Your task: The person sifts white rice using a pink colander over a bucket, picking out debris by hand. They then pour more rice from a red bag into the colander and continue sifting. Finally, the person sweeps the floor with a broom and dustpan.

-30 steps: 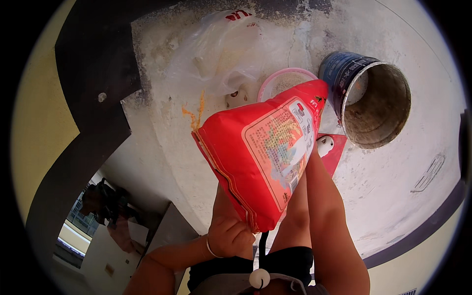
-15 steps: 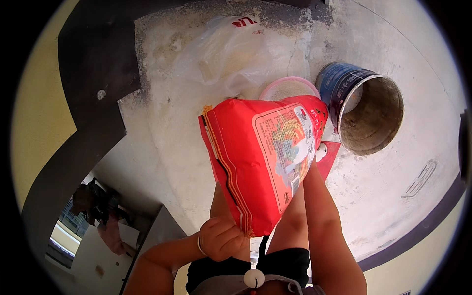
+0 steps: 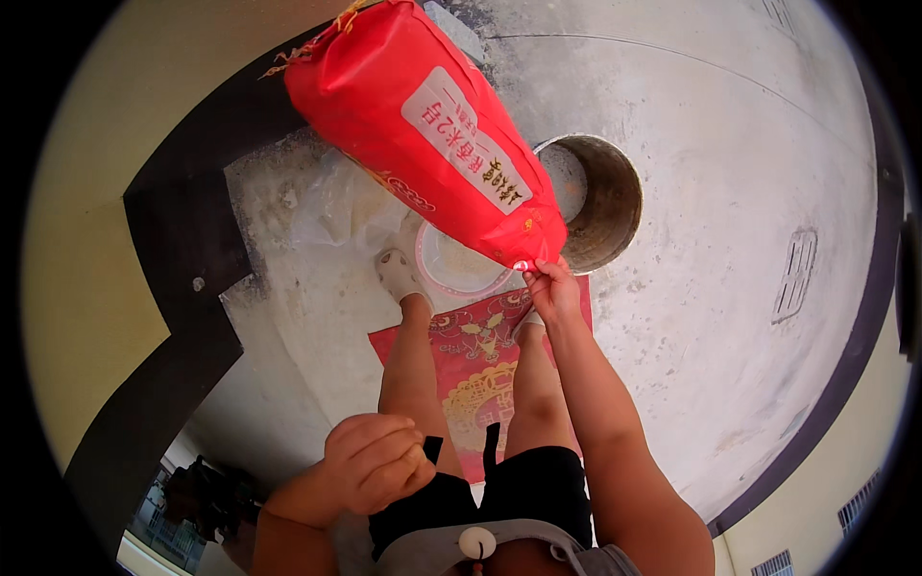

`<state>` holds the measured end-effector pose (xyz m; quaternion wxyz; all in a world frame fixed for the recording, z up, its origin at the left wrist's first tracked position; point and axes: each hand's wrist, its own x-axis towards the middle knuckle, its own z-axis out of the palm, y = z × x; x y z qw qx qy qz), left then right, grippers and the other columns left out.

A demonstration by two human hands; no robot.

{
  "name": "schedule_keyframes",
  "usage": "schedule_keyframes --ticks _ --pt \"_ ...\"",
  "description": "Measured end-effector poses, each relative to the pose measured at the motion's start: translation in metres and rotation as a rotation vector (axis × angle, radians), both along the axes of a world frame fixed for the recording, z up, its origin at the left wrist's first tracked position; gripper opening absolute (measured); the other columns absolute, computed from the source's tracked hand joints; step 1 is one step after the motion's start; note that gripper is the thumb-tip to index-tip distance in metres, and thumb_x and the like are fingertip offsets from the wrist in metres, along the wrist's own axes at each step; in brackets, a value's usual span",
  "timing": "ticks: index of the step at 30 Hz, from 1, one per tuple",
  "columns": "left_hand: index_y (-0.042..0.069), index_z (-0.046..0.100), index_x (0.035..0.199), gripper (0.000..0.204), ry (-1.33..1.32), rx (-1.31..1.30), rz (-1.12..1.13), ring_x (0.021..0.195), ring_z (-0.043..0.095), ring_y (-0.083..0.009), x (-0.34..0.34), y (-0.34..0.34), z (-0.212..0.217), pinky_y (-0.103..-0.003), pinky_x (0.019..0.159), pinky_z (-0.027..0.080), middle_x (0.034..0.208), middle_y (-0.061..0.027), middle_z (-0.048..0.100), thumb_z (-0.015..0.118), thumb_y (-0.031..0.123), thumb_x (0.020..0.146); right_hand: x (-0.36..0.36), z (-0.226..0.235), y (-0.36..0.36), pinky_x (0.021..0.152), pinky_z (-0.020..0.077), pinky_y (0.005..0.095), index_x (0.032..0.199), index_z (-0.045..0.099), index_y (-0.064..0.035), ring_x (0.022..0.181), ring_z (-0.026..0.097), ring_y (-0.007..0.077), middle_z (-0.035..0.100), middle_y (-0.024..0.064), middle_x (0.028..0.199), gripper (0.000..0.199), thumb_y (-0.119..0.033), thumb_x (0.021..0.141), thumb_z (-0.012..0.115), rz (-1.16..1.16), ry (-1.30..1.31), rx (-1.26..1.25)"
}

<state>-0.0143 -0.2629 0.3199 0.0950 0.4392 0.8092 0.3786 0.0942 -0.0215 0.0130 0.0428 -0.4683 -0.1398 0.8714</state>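
Observation:
My right hand pinches the lower corner of a large red rice bag. The bag looks plump and slants up and away to the far left, its far end carrying loose threads. My left hand is apart from the bag, curled into a fist in front of my lap; whatever might be inside is hidden. Just beneath the bag's near end stands a pink-rimmed basin, partly covered. Behind the bag and to its right is a round bucket with a grimy inside, also partly covered.
A clear plastic bag lies on the worn pale floor, left of the basin. A red patterned mat is spread beneath my legs. Dark-banded walls curve round the left side. A floor drain is at right.
The rice bag has swung up and away to the far left and turned over. My left hand has let go of its stitched edge and moved left. The right hand now shows at its corner.

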Motion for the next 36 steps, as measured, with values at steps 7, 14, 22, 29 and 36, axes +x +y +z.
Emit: schedule_keyframes --ticks 7,14,22,29,36 --pt "0.001 0.044 0.127 0.060 -0.715 0.504 1.120 0.118 0.048 -0.0276 -0.093 0.008 -0.098 -0.045 0.099 0.035 0.133 -0.0149 0.046 0.049 0.048 0.090 -0.035 0.109 0.042 0.079 0.0475 0.0253 0.112 0.056 0.0008 0.093 0.060 0.0133 0.063 0.0044 0.105 0.039 0.012 0.075 0.050 0.188 0.226 0.381" --pt "0.003 0.025 0.142 0.118 -1.471 0.771 1.250 0.133 0.026 -0.0433 -0.170 0.009 -0.059 -0.062 0.104 0.025 0.143 -0.0264 0.028 0.044 0.088 0.064 -0.017 0.137 0.084 0.077 0.0465 0.0269 0.101 0.064 -0.0040 0.088 0.059 0.0120 0.065 0.0023 0.096 0.031 0.008 0.074 0.057 0.591 0.329 0.798" --pt "0.005 0.020 0.146 0.116 -1.313 -0.131 1.006 0.139 0.014 -0.0418 -0.200 0.038 -0.126 -0.058 0.107 0.019 0.149 -0.0274 0.017 0.057 0.079 0.066 0.041 0.065 0.107 0.074 0.0470 0.0263 0.097 0.065 -0.0030 0.083 0.059 0.0110 0.065 0.0003 0.089 0.025 0.009 0.075 0.061 0.735 0.314 0.946" --pt "0.009 0.039 0.139 0.097 -1.380 -0.263 1.105 0.137 0.023 -0.0364 -0.134 0.051 -0.231 -0.056 0.108 0.018 0.146 -0.0202 0.030 0.053 0.077 0.072 0.109 0.012 0.131 0.057 0.0417 0.0248 0.083 0.062 -0.0028 0.064 0.053 0.0088 0.060 -0.0020 0.075 0.030 0.014 0.062 0.049 0.249 -0.257 0.602" --pt "0.006 0.054 0.124 0.066 -1.752 0.297 0.702 0.100 0.063 -0.0202 -0.119 0.074 -0.236 -0.036 0.089 0.050 0.113 -0.0107 0.064 0.047 0.061 0.088 0.137 -0.006 0.133 0.058 0.0412 0.0246 0.080 0.061 -0.0037 0.064 0.052 0.0085 0.057 -0.0028 0.072 0.025 0.012 0.063 0.053 0.375 -0.339 0.674"
